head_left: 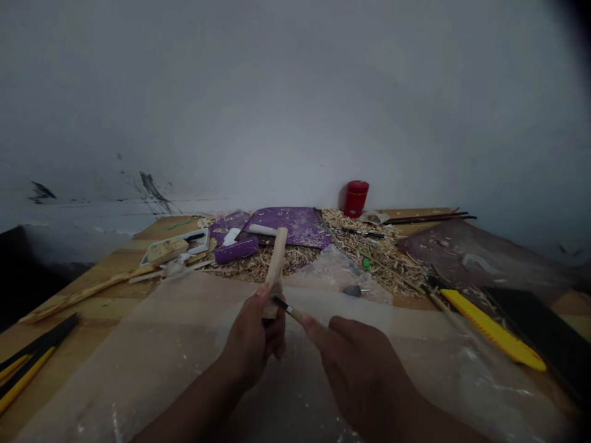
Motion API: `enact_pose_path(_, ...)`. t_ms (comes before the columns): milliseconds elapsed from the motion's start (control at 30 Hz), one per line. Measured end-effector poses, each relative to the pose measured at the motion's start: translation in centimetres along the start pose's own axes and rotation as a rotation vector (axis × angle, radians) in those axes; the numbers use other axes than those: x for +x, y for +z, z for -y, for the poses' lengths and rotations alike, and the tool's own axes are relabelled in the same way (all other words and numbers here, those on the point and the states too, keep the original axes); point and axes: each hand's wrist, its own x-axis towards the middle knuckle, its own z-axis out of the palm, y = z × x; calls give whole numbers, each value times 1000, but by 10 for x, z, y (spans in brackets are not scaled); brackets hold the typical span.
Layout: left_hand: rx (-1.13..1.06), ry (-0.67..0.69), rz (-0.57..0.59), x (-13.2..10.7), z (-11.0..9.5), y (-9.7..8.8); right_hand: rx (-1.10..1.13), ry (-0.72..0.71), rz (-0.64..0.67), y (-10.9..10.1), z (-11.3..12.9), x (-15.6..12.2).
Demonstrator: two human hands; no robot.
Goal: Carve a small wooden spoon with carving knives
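Note:
My left hand (pixel 253 332) is closed around the lower end of a pale wooden stick (pixel 277 255), which slants up and away from me. My right hand (pixel 357 363) grips a small brush (pixel 294 312) with a light wooden handle, a metal collar and dark bristles, its forefinger laid along the handle. The dark tip touches or nearly touches the stick near my left fingers, where the wood looks darker. Both hands are above a translucent plastic sheet (pixel 184 357) spread over the table.
Wood shavings (pixel 369 252) cover the table's back, around a purple folder (pixel 290 223) and a red canister (pixel 356 198). A yellow-handled cutter (pixel 494 329) and a dark slab (pixel 540 332) lie right. Black-and-yellow pliers-like handles (pixel 32 363) and a long stick (pixel 87 292) lie left.

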Motion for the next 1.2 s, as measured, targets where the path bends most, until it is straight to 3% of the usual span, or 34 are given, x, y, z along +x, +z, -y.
enact_pose_path(67,-14,6,0,-1,-1,1,217,116,40,-1,-3,1)
enact_pose_path(133,-26,1,-17,-1,-1,2,265,151,56,0,-3,1)
enact_pose_path(333,-37,-59,-12,0,-2,0,-193,-126,-53,2,4,1)
enact_pose_path(633,60,-70,127,13,-8,-10,-238,-120,71,-21,-18,0)
enact_pose_path(733,97,-85,219,19,-8,-17,-69,53,2,-29,-34,6)
enact_pose_path(833,190,-102,348,19,-6,-21,252,460,-78,-27,-52,10)
enact_pose_path(900,263,-120,435,16,-4,-22,539,658,-105,-22,-61,11)
enact_pose_path(967,319,-140,509,12,-4,-22,699,719,-72,-18,-65,10)
enact_pose_path(1033,336,-157,518,9,-5,-20,720,718,-3,-16,-64,9)
enact_pose_path(1200,215,-198,347,12,-8,-15,734,724,135,-17,-58,12)
